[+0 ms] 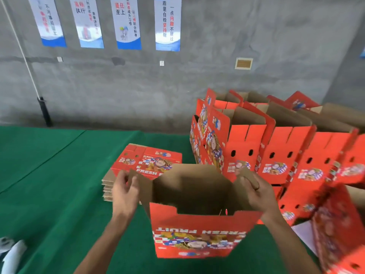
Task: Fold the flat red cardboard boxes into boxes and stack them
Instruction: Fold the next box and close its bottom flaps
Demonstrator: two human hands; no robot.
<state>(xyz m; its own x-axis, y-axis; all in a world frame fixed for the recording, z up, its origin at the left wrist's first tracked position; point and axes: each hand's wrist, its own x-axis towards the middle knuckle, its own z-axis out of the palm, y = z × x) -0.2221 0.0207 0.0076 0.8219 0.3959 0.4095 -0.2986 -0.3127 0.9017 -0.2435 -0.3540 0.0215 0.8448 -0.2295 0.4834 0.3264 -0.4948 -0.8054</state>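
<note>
Covering the whole work surface, a green mat carries everything, and the largest mass on it is the stack of folded boxes, crowded along the right edge and toward the far right corner, standing upright with tops open, brown inside and red outside. Next in size is the half-formed box near the middle of the near edge, held upright with its printed red front toward the person and its brown interior open upward. Behind it, toward the middle of the mat, lies the pile of flat boxes, printed side up.

Corrugated board like this should be light and stiff along its panels, yet quick to crease or tear at the scored lines, so it is best taken at the flap edges and corners rather than mid-panel; the glossy print may be a little slippery.

At the box's left side, the left hand pinches the upstanding brown side flap between thumb and fingers. On the opposite flap, the right hand is curled over the top edge, apparently gripping it, though blur makes the finger placement uncertain.
</note>
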